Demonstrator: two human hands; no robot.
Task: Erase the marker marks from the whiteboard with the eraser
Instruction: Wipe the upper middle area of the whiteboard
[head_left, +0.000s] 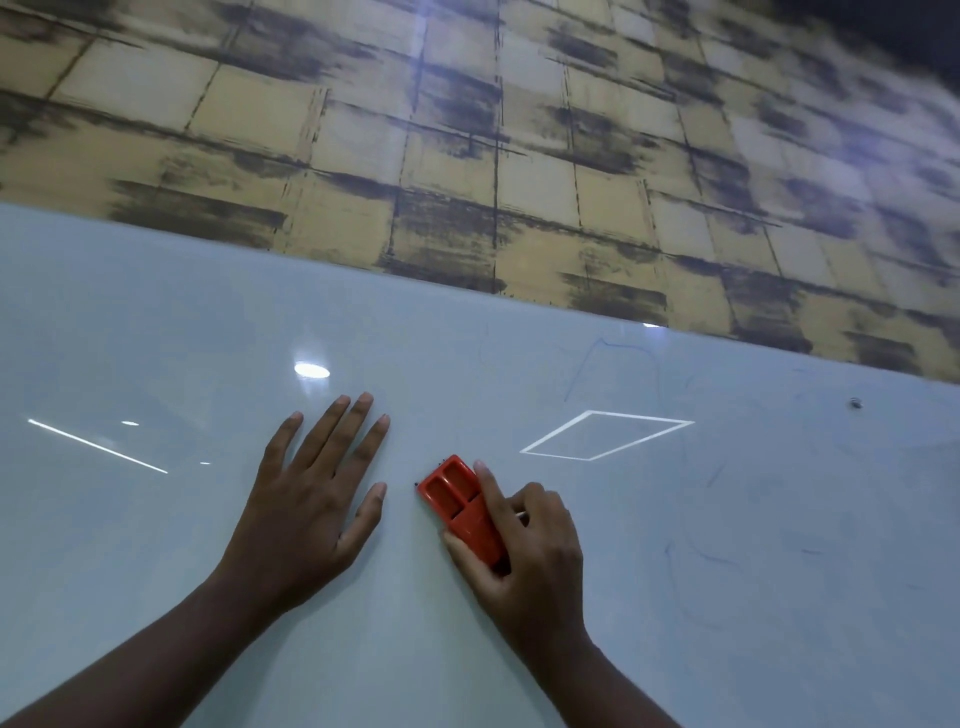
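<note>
- Gripping the red eraser (460, 506), the right hand (524, 561) has its thumb along the near-left edge and its forefinger laid along the far-right edge, the other fingers curled behind; the hold is closed firmly round the eraser's near half.
- The eraser lies flat against the whiteboard (156, 545), near the middle of the view, its long side slanting from near-right to far-left. Its back faces the camera and shows two sunken rectangular pockets at the far end.
- A thin white sliver shows between the curled fingers on the right side of that hand; what it is cannot be told.
- The left hand (311, 499) rests just left of the eraser, apart from it, palm flat on the board, fingers straight and slightly spread, thumb pointing toward the eraser. It holds nothing.
- Faint blue marker marks (597, 358) remain on the board to the right: thin strokes far of the eraser, and more scattered ones farther right and nearer.
- A small dark spot (855, 402) sits on the board at the far right.
- Bright reflections lie on the glossy surface: a diamond-shaped outline (605, 435) just far-right of the eraser, an oval glare (311, 370) far of the left hand, and a slanting line (98, 447) at the left.
- Beyond the board's far edge is a wall (467, 130) patterned in tan squares with dark smudges.
</note>
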